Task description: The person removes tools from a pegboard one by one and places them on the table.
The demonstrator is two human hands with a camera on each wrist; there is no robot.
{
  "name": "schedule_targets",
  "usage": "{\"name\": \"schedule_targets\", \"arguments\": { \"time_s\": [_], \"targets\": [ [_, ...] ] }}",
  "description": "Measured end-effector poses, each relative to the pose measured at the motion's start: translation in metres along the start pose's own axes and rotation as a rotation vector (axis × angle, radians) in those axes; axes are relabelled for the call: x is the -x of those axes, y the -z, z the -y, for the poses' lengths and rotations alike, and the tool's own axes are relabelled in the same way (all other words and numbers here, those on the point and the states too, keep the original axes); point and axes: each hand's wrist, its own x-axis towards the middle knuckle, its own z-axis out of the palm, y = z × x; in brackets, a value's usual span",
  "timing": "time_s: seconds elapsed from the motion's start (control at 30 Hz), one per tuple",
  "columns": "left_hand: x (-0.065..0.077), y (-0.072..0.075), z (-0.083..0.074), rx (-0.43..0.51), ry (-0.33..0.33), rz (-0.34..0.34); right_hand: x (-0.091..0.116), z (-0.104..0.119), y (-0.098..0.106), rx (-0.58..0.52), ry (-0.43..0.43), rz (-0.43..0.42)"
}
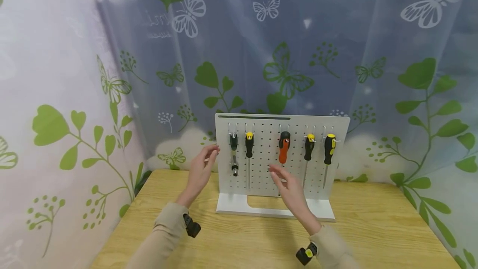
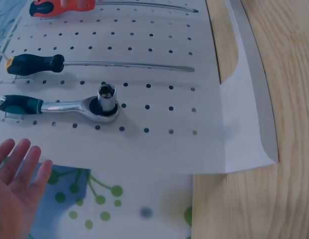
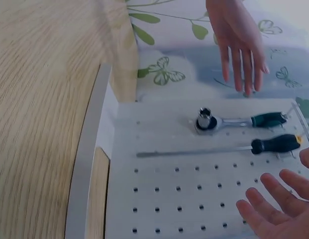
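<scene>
A white pegboard [image 1: 267, 177] stands upright with tools hung on its hooks. My left hand [image 1: 201, 168] is beside its left edge, holding nothing, fingers extended in the left wrist view. Nearest to it hangs a ratchet wrench [image 2: 97, 107] with a green-and-black handle and a socket. In front of the board my right hand [image 1: 290, 188] is also bare, its fingers spread and slightly bent. Close above it hangs an orange-and-black screwdriver [image 1: 284, 146]. A black screwdriver with a yellow end [image 1: 249, 144] hangs between wrench and orange screwdriver. Two more black-and-yellow screwdrivers [image 1: 309, 146] hang at the right.
The pegboard's white base [image 1: 231, 204] rests on a light wooden table [image 1: 381, 215]. Behind and to the sides hangs a curtain [image 1: 239, 53] printed with leaves and butterflies. Each wrist wears a small black camera [image 1: 192, 225] on a strap.
</scene>
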Motion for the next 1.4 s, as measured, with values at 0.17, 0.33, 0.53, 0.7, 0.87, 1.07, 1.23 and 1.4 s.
{"name": "schedule_targets", "arguments": {
  "time_s": [0.17,0.33,0.53,0.7,0.87,1.07,1.23,1.4],
  "targets": [
    [-0.01,-0.014,0.0,0.006,0.016,0.013,-0.008,0.006,-0.027,-0.06,0.02,0.047],
    [-0.017,-0.026,-0.005,0.028,0.057,0.018,-0.016,0.008,-0.049,-0.109,-0.016,0.093],
    [-0.022,-0.035,-0.007,0.016,0.079,-0.002,-0.021,0.007,-0.067,-0.111,-0.005,0.117],
    [-0.026,-0.041,-0.008,0.008,0.104,-0.027,-0.025,0.008,-0.076,-0.121,-0.029,0.14],
    [-0.028,-0.046,-0.011,-0.015,0.12,-0.056,-0.026,0.007,-0.081,-0.143,-0.036,0.165],
    [-0.029,-0.05,-0.016,-0.016,0.136,-0.088,-0.028,0.005,-0.089,-0.152,-0.021,0.157],
    [-0.029,-0.051,-0.019,-0.013,0.151,-0.101,-0.029,0.005,-0.093,-0.14,-0.033,0.157],
    [-0.029,-0.05,-0.018,-0.029,0.152,-0.087,-0.029,0.005,-0.097,-0.13,-0.041,0.153]
  ]
}}
